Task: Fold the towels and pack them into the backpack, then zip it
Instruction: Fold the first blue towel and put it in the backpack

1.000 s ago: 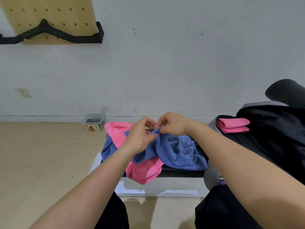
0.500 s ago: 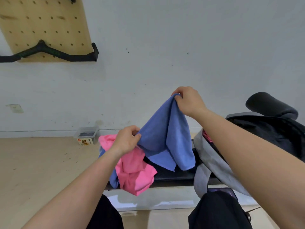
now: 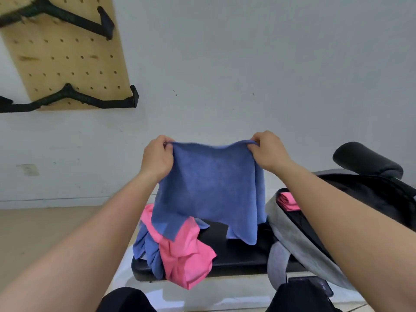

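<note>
- Desk (image 3: 236, 255): a black padded top on a white base, standing on a beige floor (image 3: 45, 233) in front of a white wall (image 3: 247, 64).
- Wall fittings: a wooden pegboard (image 3: 67, 52) at upper left carries two black angled bar handles (image 3: 74, 97). A pale wall plate (image 3: 29, 170) sits low on the left.
- Left hand (image 3: 157, 158) and right hand (image 3: 269, 154): raised and held apart. Each pinches one top corner of the blue towel (image 3: 209, 194).
- Blue towel: spread flat between the hands and hanging above the desk. Its lower edge overlaps the heap below in this view; contact cannot be confirmed.
- Heap on the left end of the desk: a crumpled pink towel (image 3: 186, 255) lies over a second blue towel (image 3: 146, 248), and both hang over the front edge.
- Backpack (image 3: 371, 199): black with a grey panel, lying open at the right end of the desk. A folded pink towel (image 3: 287, 200) lies inside its opening.
- Black cylindrical pad (image 3: 364, 158): behind the backpack, near the wall.
- Hidden or cut off: the right forearm covers part of the folded pink towel and the backpack opening. The backpack runs past the right frame edge. Both bar handles are cut at the left edge. A small dark flat item (image 3: 315, 287) below the grey panel cannot be identified.
</note>
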